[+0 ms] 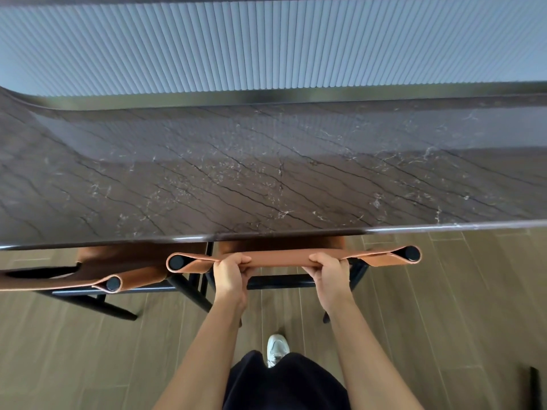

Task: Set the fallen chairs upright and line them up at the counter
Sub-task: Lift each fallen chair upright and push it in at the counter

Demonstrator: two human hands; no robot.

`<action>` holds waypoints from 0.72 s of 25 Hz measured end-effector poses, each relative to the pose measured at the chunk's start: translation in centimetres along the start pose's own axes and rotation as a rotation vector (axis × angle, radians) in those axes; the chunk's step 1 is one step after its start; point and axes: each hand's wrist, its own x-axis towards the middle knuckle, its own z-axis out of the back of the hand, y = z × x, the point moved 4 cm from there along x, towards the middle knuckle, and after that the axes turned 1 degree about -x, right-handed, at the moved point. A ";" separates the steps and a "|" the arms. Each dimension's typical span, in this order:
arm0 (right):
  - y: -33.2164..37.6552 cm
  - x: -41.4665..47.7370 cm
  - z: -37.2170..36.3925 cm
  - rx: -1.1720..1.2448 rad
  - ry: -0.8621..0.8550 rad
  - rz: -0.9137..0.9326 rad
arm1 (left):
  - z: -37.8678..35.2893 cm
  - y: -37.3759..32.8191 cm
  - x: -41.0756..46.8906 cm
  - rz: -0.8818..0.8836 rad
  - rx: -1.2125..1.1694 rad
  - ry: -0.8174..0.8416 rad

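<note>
An upright chair with a tan leather backrest point(281, 258) and black frame stands right at the edge of the dark marble counter point(266, 173), its seat tucked under the top. My left hand point(231, 269) and my right hand point(330, 269) both grip the top of that backrest, about a shoulder's width apart. A second tan leather chair point(74, 281) stands upright immediately to the left, its backrest end almost touching the first chair's black post.
The fluted pale panel point(266, 45) rises behind the counter. Wood-look floor tiles point(444, 306) spread below. My white shoe point(276, 349) shows under the chair. A dark object point(534, 389) pokes in at the lower right corner.
</note>
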 end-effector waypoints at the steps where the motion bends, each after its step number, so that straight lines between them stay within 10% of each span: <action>1: 0.0 0.1 -0.1 0.005 0.001 0.001 | 0.0 -0.1 0.2 0.006 0.002 0.001; 18: -5.7 -1.6 1.6 -0.039 -0.054 -0.136 | 6.2 0.9 1.3 0.225 0.075 0.126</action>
